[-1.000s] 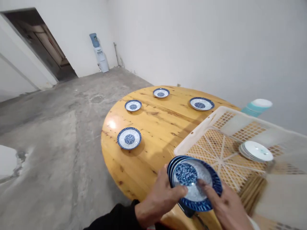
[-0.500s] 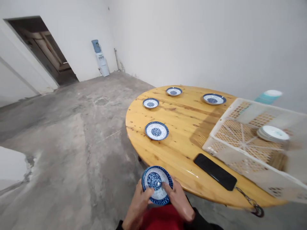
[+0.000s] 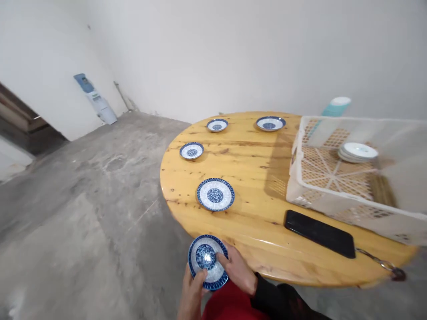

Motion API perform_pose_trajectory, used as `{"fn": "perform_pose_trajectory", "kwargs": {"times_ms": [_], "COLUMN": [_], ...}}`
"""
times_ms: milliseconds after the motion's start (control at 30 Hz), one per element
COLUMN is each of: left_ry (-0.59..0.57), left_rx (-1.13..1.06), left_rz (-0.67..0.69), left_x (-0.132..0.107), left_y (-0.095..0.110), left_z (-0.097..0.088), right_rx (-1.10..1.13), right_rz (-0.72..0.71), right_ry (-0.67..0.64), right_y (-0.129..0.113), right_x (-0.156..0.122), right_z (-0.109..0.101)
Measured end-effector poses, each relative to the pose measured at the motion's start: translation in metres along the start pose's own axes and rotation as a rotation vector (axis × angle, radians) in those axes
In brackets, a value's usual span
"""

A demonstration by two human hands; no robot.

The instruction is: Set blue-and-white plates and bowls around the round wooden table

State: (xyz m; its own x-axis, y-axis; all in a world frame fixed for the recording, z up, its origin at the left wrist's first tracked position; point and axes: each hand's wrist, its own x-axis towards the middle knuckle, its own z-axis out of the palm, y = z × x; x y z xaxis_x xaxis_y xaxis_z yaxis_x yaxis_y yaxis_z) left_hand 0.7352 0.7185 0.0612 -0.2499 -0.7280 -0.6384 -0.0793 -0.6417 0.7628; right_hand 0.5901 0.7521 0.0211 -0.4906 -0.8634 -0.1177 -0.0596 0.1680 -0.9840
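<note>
Both my hands hold a stack of blue-patterned plates (image 3: pixel 205 258) low in view, just off the near edge of the round wooden table (image 3: pixel 253 160). My left hand (image 3: pixel 191 294) grips the stack from below, thumb on the rim. My right hand (image 3: pixel 238 269) grips its right side. Several matching plates lie on the table: the nearest one (image 3: pixel 215 194) just beyond the stack, one at the left (image 3: pixel 191 150), and two at the far side (image 3: pixel 217 125) (image 3: pixel 270 123).
A white plastic crate (image 3: pixel 333 202) on the table's right holds a stack of white plates (image 3: pixel 357 152). A black phone (image 3: pixel 319 233) with a key chain (image 3: pixel 383 265) lies by the near edge. A water dispenser (image 3: pixel 95 98) stands at the far wall. Bare concrete floor spreads left.
The plate stack came away from the crate and over the table's near edge, still in both hands. The view has swung left, and the phone came into sight.
</note>
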Motion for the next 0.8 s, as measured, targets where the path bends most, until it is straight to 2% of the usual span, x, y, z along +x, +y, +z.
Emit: {"fn": "perform_pose_trajectory", "kwargs": {"times_ms": [100, 200, 300, 400, 533, 667, 800], "left_ry": [0.0, -0.046, -0.106, -0.209, -0.406, -0.568, -0.769], "left_rx": [0.102, 0.158, 0.203, 0.266, 0.34, 0.432, 0.529], "left_rz": [-0.03, -0.02, -0.015, -0.009, 0.056, 0.105, 0.124], "left_x": [0.034, 0.066, 0.096, 0.122, 0.154, 0.193, 0.237], "left_y": [0.032, 0.067, 0.097, 0.126, 0.162, 0.191, 0.214], "left_z": [-0.004, 0.0, 0.011, 0.029, 0.066, 0.114, 0.165], "right_rx": [0.066, 0.082, 0.109, 0.128, 0.1, 0.103, 0.218], "right_rz": [0.058, 0.11, 0.112, 0.083, 0.072, 0.064, 0.11], "right_ry": [0.033, 0.133, 0.222, 0.276, 0.406, 0.557, 0.704], "right_y": [-0.004, -0.008, -0.012, -0.017, -0.026, -0.031, -0.03], "right_x": [0.034, 0.067, 0.098, 0.127, 0.163, 0.2, 0.239], "right_z": [0.015, 0.023, 0.024, 0.015, -0.013, -0.046, -0.073]}}
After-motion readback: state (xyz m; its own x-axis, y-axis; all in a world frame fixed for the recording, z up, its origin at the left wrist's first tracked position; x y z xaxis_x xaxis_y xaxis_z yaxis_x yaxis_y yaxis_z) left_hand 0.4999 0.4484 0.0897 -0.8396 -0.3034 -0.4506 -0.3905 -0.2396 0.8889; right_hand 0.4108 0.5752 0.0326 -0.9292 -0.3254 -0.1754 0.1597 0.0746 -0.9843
